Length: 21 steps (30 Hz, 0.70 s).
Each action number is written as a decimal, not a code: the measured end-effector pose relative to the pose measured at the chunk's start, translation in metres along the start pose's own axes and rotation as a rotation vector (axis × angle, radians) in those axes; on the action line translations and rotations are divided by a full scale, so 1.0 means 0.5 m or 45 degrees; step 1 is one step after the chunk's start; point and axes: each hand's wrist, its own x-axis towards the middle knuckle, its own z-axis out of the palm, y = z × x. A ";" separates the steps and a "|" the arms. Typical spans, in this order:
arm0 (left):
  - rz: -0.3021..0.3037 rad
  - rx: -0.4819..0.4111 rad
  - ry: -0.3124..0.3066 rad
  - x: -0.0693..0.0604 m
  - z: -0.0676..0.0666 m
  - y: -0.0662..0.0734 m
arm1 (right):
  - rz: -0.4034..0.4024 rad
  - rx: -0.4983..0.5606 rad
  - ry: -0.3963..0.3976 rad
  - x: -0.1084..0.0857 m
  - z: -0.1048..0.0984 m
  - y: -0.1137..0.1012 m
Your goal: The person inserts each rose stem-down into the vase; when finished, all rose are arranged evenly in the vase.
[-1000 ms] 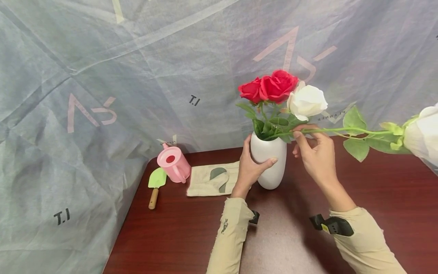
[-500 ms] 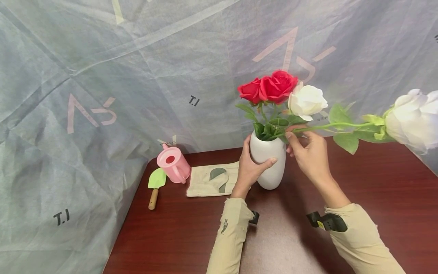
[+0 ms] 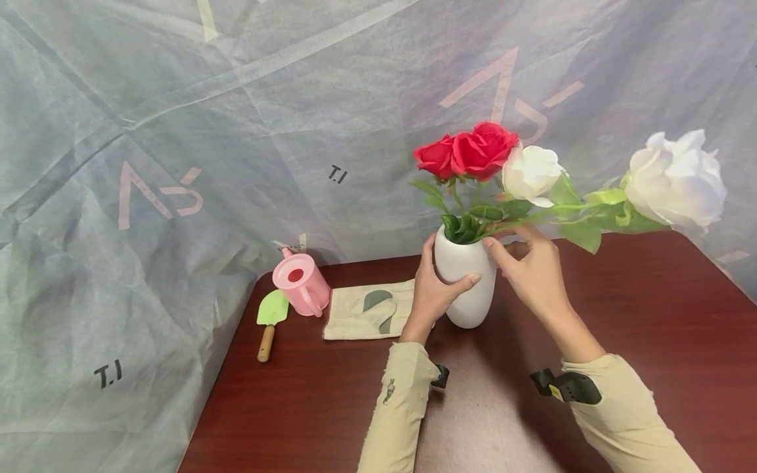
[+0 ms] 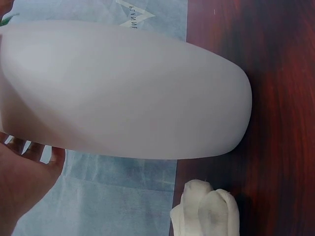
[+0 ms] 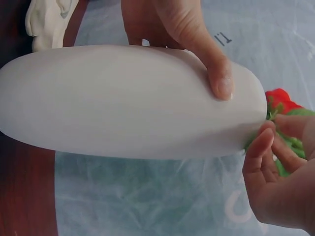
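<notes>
A white vase stands upright on the table. My left hand grips its left side, thumb across the front, as the right wrist view also shows. Two red roses and a white rose rise from the vase's mouth. At the rim, my right hand pinches the green stem of a second white rose, which leans far out to the right. In the right wrist view my right fingertips meet at the vase's mouth; the stem's lower end is hidden there.
Left of the vase lie folded cream gloves with grey-green patches. Beyond them are a pink watering can and a green trowel with a wooden handle. A grey cloth backdrop hangs behind the dark red table.
My right hand has moved left and slightly down toward the vase's rim. The second white rose has swung left and up with it. My left hand keeps its grip on the vase.
</notes>
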 end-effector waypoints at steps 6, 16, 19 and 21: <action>-0.014 0.000 0.026 -0.001 0.001 0.000 | 0.090 0.399 0.111 -0.011 -0.017 -0.004; -0.040 -0.002 0.021 -0.004 -0.003 0.000 | 0.180 1.646 0.123 -0.006 -0.028 -0.025; -0.051 -0.013 0.011 -0.003 -0.003 0.003 | 0.155 1.681 0.144 -0.005 -0.030 -0.026; -0.060 -0.021 0.009 -0.003 -0.003 0.006 | 0.139 1.663 0.179 -0.005 -0.029 -0.028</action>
